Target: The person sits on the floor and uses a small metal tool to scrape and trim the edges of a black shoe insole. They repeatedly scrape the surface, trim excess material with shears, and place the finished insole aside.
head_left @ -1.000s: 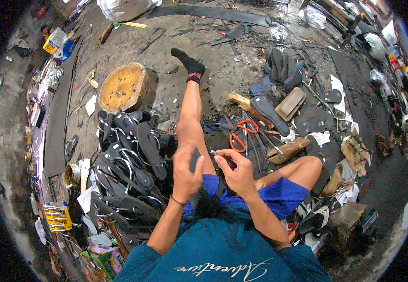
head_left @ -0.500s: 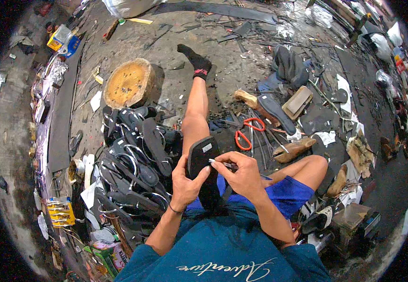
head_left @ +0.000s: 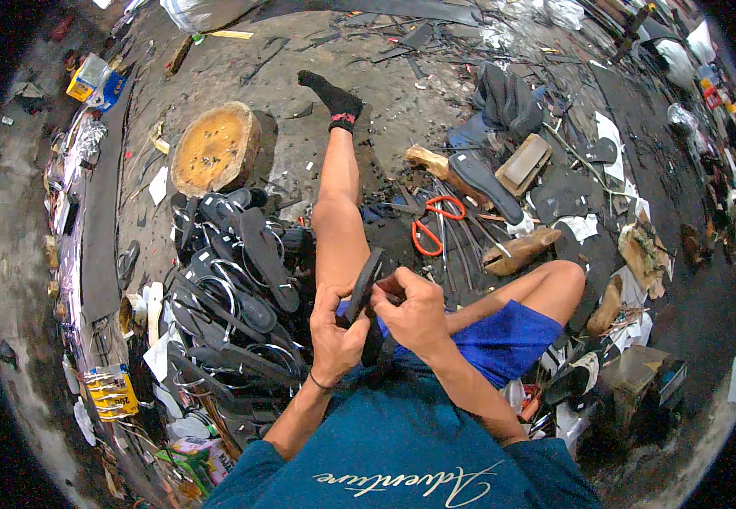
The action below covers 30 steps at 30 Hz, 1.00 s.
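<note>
A black sandal [head_left: 363, 288] is held in front of my body, turned nearly edge-on. My left hand [head_left: 337, 341] is closed round it, with the thumb on the near side. Against the sandal's right face, my right hand [head_left: 412, 314] has its fingers bent and pinched together. Whatever lies between those fingertips is hidden. The lower end of the sandal is dark against my shirt and hard to make out. Left of my outstretched leg lies a pile of black sandals [head_left: 258, 310], several with pale shiny straps.
Beyond the pile stands a round wooden block [head_left: 215, 148]. Right of my leg lie red-handled scissors [head_left: 427, 237], a wooden shoe last [head_left: 521, 251], a dark sole [head_left: 487, 187] and a grey-brown block [head_left: 523, 165]. A dark box [head_left: 631, 377] stands at the lower right. Scraps litter the floor.
The sandal has turned from showing its broad face to nearly edge-on. My right fingertips, which held a small whitish piece in view, are now behind its edge. The whole view has shifted slightly.
</note>
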{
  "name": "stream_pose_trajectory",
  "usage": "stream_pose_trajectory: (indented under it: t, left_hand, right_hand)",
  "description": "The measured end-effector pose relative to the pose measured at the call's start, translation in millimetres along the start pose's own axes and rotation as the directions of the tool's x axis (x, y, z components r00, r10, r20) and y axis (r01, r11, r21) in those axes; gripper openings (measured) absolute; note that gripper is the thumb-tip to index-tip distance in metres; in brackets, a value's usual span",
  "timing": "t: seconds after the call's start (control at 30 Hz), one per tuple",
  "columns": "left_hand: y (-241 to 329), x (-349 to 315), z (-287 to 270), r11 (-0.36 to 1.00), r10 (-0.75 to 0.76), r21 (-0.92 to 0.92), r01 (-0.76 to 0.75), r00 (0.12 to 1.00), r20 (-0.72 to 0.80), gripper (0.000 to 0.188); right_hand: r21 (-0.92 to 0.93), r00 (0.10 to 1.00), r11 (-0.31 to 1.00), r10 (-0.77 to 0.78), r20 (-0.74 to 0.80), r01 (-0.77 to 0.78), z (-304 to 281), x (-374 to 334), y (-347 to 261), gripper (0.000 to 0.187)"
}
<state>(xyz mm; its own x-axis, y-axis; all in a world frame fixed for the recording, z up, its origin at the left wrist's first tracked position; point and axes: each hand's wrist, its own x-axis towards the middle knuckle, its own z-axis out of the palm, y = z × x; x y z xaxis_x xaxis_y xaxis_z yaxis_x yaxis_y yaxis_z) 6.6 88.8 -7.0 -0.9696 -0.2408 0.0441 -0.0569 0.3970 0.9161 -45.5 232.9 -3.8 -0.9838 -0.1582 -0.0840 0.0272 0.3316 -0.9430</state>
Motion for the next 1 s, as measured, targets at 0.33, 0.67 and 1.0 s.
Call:
stream_pose_trajectory:
  t: [0.33,0.67,1.0]
  left_hand:
    - [-6.0,1.4,3.4,0.982,-0.127,-0.129,0.135,0.990,0.067,0.022]
    - [5.0,2.3,3.6,0.992,0.017,-0.126,0.002,0.988,0.153,0.028]
    - [4.5,1.8,8.2,0.985,-0.172,0.047,0.168,0.978,0.119,0.026]
  right_hand:
    - [-0.028,0.999,1.000,-0.003,0.045,0.004,-4.2,-11.0,2.9,0.017]
    - [-0.388,0.924,0.839,-0.335,0.186,0.382,-17.2,-14.8,15.8,0.011]
    - [-0.448,0.941,0.845,-0.171,0.292,0.292,-24.0,-11.8,22.9,0.018]
